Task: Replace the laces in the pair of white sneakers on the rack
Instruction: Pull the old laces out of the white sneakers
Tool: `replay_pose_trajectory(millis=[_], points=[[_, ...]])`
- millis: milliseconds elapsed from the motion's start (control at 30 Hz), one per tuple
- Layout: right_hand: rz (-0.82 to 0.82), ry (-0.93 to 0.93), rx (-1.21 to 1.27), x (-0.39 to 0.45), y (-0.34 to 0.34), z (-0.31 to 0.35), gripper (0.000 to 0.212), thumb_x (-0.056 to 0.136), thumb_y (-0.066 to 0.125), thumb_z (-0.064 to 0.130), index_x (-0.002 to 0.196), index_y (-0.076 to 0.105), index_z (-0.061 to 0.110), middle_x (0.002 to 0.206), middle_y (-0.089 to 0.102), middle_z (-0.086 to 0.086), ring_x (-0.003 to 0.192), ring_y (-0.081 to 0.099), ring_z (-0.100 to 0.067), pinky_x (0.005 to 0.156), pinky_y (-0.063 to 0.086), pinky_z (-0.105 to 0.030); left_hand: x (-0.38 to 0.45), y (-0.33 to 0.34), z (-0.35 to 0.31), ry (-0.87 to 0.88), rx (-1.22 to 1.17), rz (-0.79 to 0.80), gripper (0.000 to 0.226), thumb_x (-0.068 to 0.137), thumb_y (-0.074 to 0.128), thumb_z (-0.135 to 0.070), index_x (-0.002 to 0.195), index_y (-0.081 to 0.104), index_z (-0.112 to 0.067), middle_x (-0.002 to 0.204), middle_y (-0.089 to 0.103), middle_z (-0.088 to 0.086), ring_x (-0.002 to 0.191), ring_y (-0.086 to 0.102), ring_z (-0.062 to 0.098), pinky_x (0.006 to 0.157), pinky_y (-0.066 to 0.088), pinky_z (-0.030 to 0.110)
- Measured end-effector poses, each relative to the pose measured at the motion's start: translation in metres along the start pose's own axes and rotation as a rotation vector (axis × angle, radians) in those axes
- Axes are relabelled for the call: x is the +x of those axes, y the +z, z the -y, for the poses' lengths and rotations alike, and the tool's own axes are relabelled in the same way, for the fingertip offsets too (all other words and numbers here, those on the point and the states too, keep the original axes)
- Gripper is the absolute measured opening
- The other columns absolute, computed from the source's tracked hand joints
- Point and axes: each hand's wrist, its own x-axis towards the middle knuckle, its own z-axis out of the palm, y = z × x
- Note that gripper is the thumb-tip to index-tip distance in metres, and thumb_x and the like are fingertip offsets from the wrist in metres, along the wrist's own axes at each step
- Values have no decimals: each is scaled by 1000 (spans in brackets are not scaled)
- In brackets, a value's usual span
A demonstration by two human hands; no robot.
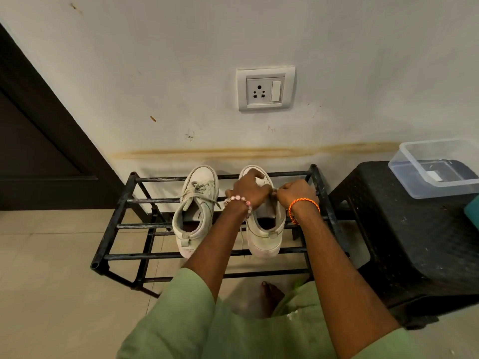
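Two white sneakers stand side by side on a black metal rack [121, 200], toes toward the wall. The left sneaker [195, 211] still carries a tied, greyish lace. My left hand [248, 191] lies over the tongue and eyelets of the right sneaker [264, 237], its fingers curled onto the upper. My right hand [295, 195] sits at that shoe's right side and pinches a lace end [274, 189] between the two hands. Both hands hide most of the right shoe's lacing. A thin lace strand [242, 235] hangs down beside the right sneaker.
A black plastic stool [404, 244] stands right of the rack with a clear plastic container [438, 169] on top. A wall socket [265, 88] is above the rack. A dark door [39, 141] is at left. My bare foot [270, 296] is on the tiled floor.
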Motion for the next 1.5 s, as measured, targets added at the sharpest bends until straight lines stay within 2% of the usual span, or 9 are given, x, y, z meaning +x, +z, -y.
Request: replay_pose_trajectory(millis=[267, 433, 533, 733, 833, 967, 1100, 1400, 1500], points=[[-17, 3, -16, -2, 2, 2, 25, 87, 62, 31, 103, 72, 14, 98, 70, -9, 85, 60, -21, 67, 44, -27, 6, 5, -2, -26, 401, -131, 20, 86, 62, -31, 99, 72, -21, 109, 68, 3, 111, 56, 27, 96, 34, 39], [-34, 7, 0, -3, 3, 2, 26, 84, 66, 36, 96, 74, 14, 93, 71, -8, 85, 63, -23, 66, 48, -28, 17, 1, 7, -125, 94, 0, 18, 83, 62, -31, 97, 72, -22, 115, 62, 4, 109, 54, 24, 100, 42, 37], [-44, 7, 6, -3, 2, 2, 27, 84, 66, 37, 96, 73, 14, 93, 70, -8, 85, 63, -24, 70, 51, -31, 12, -16, -2, -117, -340, 46, 11, 88, 59, -8, 82, 67, -13, 81, 61, -3, 79, 54, 10, 75, 46, 25], [-43, 1, 16, -6, 2, 2, 31, 87, 62, 37, 102, 71, 12, 97, 70, -9, 87, 61, -22, 72, 50, -32, 6, -50, -22, -56, -921, 49, 30, 95, 40, 6, 72, 49, -12, 84, 62, 1, 79, 57, 10, 66, 45, 18], [-90, -12, 11, -12, 6, 0, 28, 88, 61, 38, 101, 72, 16, 94, 71, -8, 86, 63, -24, 65, 46, -28, 6, -42, -26, -69, -616, -112, 19, 95, 39, 0, 88, 57, -3, 81, 55, 3, 67, 50, 11, 55, 45, 18], [-193, -25, 13, -24, 16, -3, 21, 89, 58, 36, 101, 71, 23, 95, 70, -7, 90, 64, -28, 69, 47, -31, 11, -9, 2, -72, 105, 5, 31, 80, 49, -38, 98, 65, -19, 104, 64, 4, 99, 57, 28, 90, 44, 35], [-256, -78, 23, -31, 23, -5, 19, 91, 55, 30, 98, 69, 18, 95, 68, -9, 92, 63, -30, 71, 48, -33, 2, 9, 7, -60, 363, -27, 20, 87, 58, -30, 98, 71, -20, 102, 68, 4, 106, 58, 30, 94, 39, 40], [-328, -140, 66, -30, 33, -12, 21, 91, 56, 32, 95, 68, 16, 95, 66, -6, 88, 62, -27, 67, 43, -29, -1, -4, 7, -215, 82, -86, 34, 89, 56, -33, 114, 66, -13, 132, 45, 15, 120, 48, 34, 86, 49, 23], [-341, -148, 62, -28, 34, -14, 21, 91, 56, 32, 96, 69, 16, 94, 66, -5, 86, 62, -26, 67, 42, -29, 2, -19, -5, -167, -110, -207, 28, 74, 63, -32, 96, 70, -16, 128, 44, 12, 109, 54, 29, 96, 47, 35]])
